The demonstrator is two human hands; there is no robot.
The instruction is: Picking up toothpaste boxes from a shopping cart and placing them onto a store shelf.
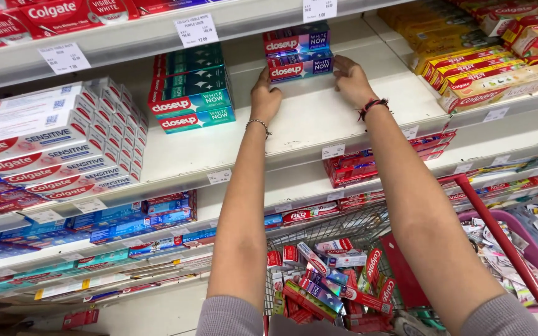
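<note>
1. Both hands reach up to a white shelf (pixel 319 118) and press against a short stack of blue and red toothpaste boxes (pixel 298 53). The left hand (pixel 264 98) sits curled against the stack's lower left end; the right hand (pixel 350 79) cups its right end with the fingers bent round the lowest box.
2. The stack stands between the two hands, resting on the shelf, three boxes high, its fronts facing outward. By the look of it the boxes are already set down and are being squared up, not carried.
3. Left of the left hand, a taller stack of green boxes (pixel 189 87) stands on the same shelf, apart from the blue stack. The shelf under and in front of the hands is bare.
4. Below the arms, a wire trolley (pixel 368 227) holds a loose heap of toothpaste boxes (pixel 328 280), so I judge that much stock is still unshelved.
5. Hard to tell: whether the left hand grips a box or only pushes it, as its fingertips are hidden behind the knuckles. The trolley's bottom is cut off by the frame's lower edge, and the stack's depth toward the back cannot be seen.
</note>
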